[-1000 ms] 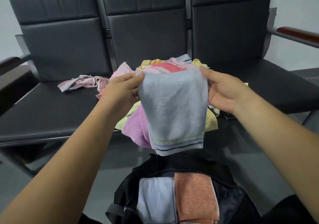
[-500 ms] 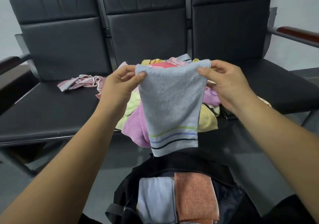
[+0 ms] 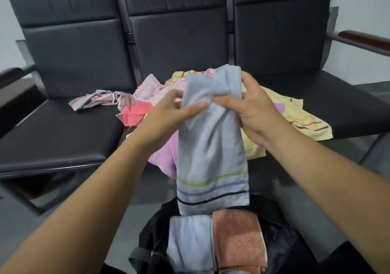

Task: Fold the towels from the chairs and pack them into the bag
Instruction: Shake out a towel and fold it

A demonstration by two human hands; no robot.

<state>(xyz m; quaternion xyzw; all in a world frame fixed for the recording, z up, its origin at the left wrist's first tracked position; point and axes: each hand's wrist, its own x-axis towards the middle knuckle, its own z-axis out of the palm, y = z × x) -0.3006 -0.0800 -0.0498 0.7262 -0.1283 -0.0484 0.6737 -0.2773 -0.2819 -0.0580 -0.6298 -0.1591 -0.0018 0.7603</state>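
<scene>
Over the bag (image 3: 152, 237), my left hand (image 3: 168, 113) and right hand (image 3: 253, 113) clutch a blue towel (image 3: 211, 157) mid-fold. Two towels (image 3: 190, 240) lie packed; a heap (image 3: 299, 119) waits on the chairs (image 3: 63, 142).

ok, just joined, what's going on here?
A person is mid-fold on a light blue striped towel, left hand and right hand both gripping it near its upper part. It hangs over the open black bag, where a folded blue towel and an orange towel lie side by side. A pile of unfolded towels sits on the chairs.
</scene>
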